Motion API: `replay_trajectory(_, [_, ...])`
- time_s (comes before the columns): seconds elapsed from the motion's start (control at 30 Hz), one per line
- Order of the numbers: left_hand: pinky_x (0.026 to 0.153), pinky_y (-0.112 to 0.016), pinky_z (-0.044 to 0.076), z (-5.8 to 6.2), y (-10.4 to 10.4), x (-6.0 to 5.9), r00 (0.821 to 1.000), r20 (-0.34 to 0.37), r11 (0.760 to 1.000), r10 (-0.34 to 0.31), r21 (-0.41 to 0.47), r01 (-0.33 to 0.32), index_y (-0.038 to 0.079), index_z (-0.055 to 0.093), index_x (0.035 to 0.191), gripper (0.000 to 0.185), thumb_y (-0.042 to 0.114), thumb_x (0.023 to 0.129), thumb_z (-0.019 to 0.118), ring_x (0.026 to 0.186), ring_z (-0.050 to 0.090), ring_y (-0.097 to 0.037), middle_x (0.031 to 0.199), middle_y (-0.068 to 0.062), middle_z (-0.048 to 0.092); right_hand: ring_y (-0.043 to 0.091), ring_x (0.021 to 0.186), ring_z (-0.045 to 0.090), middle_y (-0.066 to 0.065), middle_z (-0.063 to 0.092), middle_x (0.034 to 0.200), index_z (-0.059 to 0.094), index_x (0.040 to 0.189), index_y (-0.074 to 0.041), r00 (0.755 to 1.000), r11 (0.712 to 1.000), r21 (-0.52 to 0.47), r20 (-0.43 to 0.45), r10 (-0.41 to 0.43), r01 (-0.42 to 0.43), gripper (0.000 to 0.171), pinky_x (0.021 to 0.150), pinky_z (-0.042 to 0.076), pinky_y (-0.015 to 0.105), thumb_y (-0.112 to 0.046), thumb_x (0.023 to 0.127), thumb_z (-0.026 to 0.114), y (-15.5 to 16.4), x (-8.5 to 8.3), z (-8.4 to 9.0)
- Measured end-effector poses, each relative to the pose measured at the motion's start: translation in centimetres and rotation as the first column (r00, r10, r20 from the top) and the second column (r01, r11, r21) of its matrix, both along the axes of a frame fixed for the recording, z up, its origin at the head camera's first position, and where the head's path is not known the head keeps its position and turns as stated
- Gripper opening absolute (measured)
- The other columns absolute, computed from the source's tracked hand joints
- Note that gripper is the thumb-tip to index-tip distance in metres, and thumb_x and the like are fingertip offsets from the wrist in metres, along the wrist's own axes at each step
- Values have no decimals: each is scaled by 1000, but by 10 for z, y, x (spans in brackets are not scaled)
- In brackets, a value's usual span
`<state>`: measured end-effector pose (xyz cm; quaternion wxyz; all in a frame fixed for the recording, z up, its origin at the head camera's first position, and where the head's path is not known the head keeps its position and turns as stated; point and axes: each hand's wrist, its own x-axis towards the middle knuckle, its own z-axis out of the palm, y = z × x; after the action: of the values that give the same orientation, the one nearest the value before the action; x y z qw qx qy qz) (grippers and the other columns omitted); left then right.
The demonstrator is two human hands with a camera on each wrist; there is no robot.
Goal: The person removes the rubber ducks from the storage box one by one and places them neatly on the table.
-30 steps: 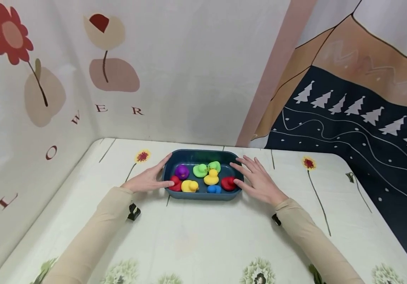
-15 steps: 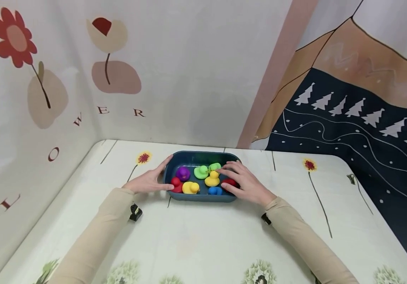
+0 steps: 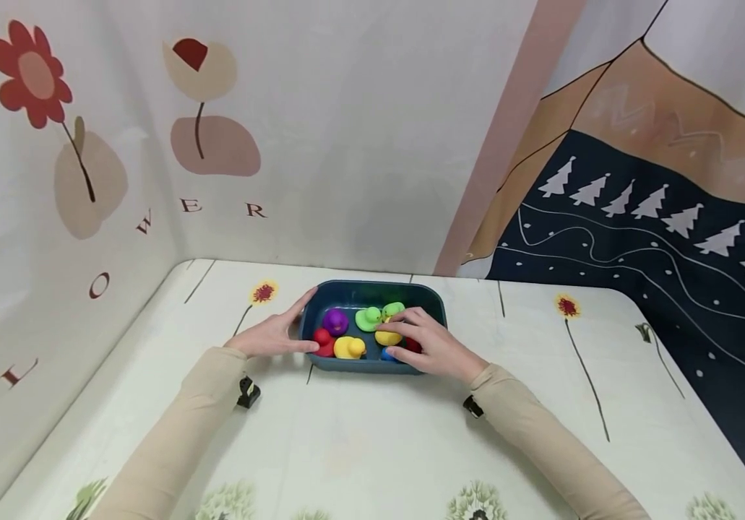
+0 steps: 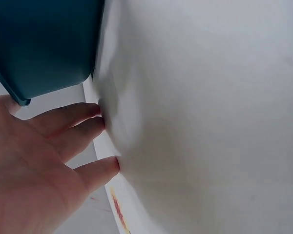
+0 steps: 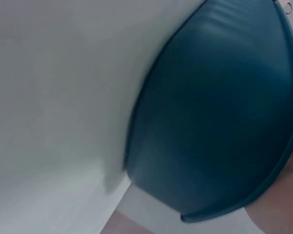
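Several toy ducks lie in a dark teal basin (image 3: 365, 366). On its left side are a purple duck (image 3: 336, 321), a red duck (image 3: 323, 344) and a yellow duck (image 3: 349, 348). My left hand (image 3: 271, 335) rests against the basin's left end, thumb over the rim; in the left wrist view several straight fingers touch the cloth beside it. Fingers spread, my right hand (image 3: 438, 348) reaches over the right half, above a second yellow duck (image 3: 386, 338). It partly hides a blue duck (image 3: 386, 354) and another red duck (image 3: 413, 345). Two green ducks (image 3: 368, 318) sit just beyond.
The basin stands on a table with a white flowered cloth (image 3: 359, 440). Behind rises a pale printed curtain (image 3: 346, 144), with a dark blue tree-patterned cloth (image 3: 613, 238) to the right. A small black device (image 3: 248, 391) sits at my left wrist.
My right hand has left the basin's right end and moved leftward over the ducks inside. My left hand stays at the left end. The ducks appear unmoved.
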<state>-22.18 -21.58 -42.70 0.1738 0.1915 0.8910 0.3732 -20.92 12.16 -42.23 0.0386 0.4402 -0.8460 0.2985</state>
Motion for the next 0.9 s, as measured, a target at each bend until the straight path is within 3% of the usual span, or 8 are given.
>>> replay_trajectory(0.23, [103,-68,23,-3,0,1,1000,19,1000,-3,22,3,33,-4,155,105,48,84,72,138,24,-46,154,-26,20,14,117,46,-1,55,125,63,129,-13,987,998,-42,149,58,-52,38,97,43,40,-31,97,61,-14,4,4])
replay_trajectory(0.33, [103,-68,23,-3,0,0,1000,12,1000,-4,20,4,34,-4,155,105,48,84,71,138,24,-46,154,-26,20,20,116,49,5,56,125,62,130,-10,975,994,-76,203,89,-75,38,93,46,44,-29,97,60,-20,2,4])
replay_trajectory(0.47, [102,-69,24,-4,-1,0,1000,11,1000,-3,12,3,35,-4,155,105,49,84,71,138,24,-47,154,-26,19,27,112,52,11,57,122,62,129,-8,963,989,-100,232,134,-113,37,90,47,45,-26,98,59,-28,0,3])
replay_trajectory(0.7, [101,-69,26,-1,0,0,1000,3,1000,-9,4,9,34,-5,155,104,50,84,70,135,27,-49,154,-28,19,21,110,52,6,56,123,62,128,-7,957,991,-61,258,130,-118,34,89,49,36,-17,96,62,-41,-7,3])
replay_trajectory(0.9, [100,-68,28,-1,0,0,1000,-1,1000,-7,4,7,35,-4,155,104,51,84,70,134,30,-50,153,-28,21,19,111,51,6,55,124,62,127,-5,935,991,-59,327,133,-120,33,91,48,30,-10,95,63,-47,-14,0])
